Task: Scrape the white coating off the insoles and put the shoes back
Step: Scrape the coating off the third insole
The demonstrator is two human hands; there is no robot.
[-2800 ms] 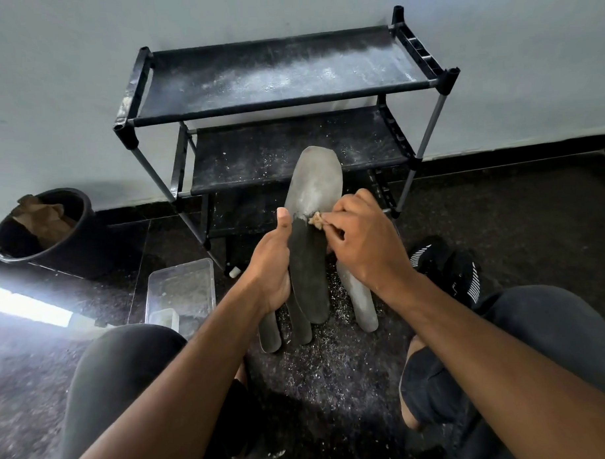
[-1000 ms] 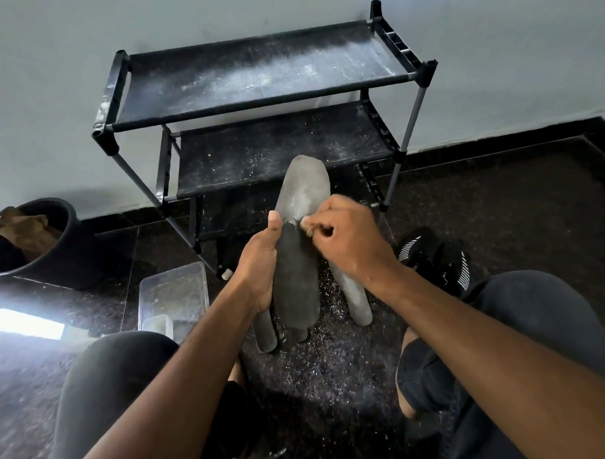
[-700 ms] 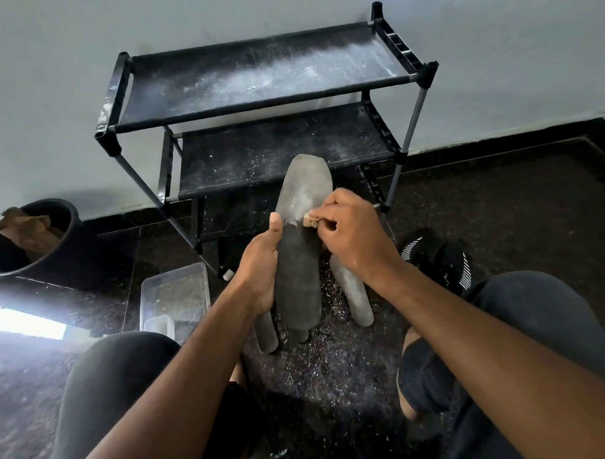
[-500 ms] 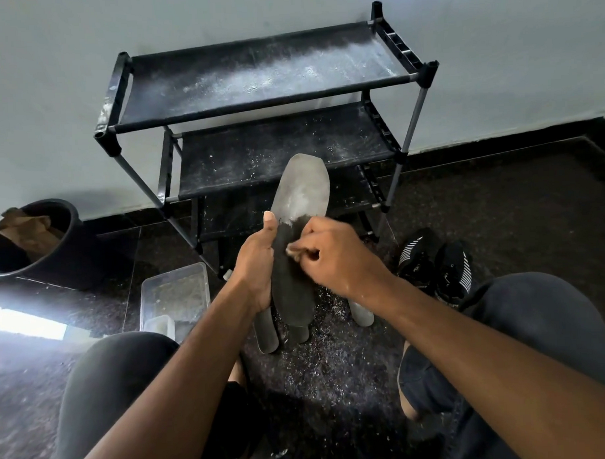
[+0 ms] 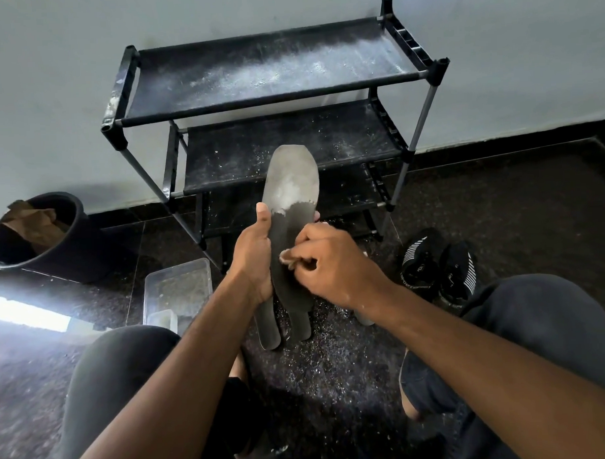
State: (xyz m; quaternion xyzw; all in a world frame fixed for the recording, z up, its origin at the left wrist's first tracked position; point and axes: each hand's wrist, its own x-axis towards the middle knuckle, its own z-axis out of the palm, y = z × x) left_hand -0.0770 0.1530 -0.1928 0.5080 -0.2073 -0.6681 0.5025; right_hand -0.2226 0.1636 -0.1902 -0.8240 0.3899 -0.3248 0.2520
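Head view: insole (image 5: 286, 209) upright, toe up (left hand (image 5: 252, 262) grips); right hand (image 5: 330, 266) pinches scraper (image 5: 288, 256).

Left grip (image 5: 252, 257), right grip (image 5: 324, 263) both clenched

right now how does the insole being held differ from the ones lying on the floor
The held insole is upright, gripped by the left hand, while the floor insoles lie flat and mostly hidden behind it. The held insole shows a white coating on its upper part and is dark below; the visible ends of the floor insoles look dark grey. The right hand works on the held insole; nothing touches the floor insoles. All share a long, flat shape.
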